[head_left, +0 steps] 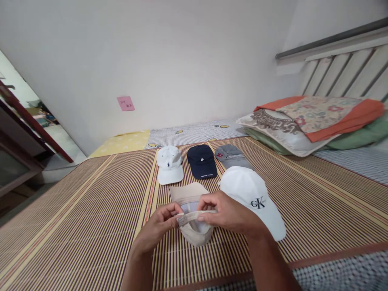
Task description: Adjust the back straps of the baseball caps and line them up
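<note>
A beige baseball cap (197, 236) lies upturned on the striped bamboo mat, its brim pointing away from me and its inside showing. My left hand (163, 220) pinches the left part of the cap's back strap, beside a small greyish patch. With thumb and fingers, my right hand (218, 208) grips the same strap farther right. Close to my right wrist rests a white cap (247, 194) with a dark CK logo. Beyond my hands sit a white cap (170, 163) with a small dark emblem, a navy cap (201, 161) and a grey cap (232, 157).
The bamboo mat (91, 210) covers the bed. Stacked pillows (291, 125) with an orange floral cover (333, 115) lie at the right, below a slatted headboard (342, 72). A pink note (125, 103) is stuck on the wall. At the left is a doorway.
</note>
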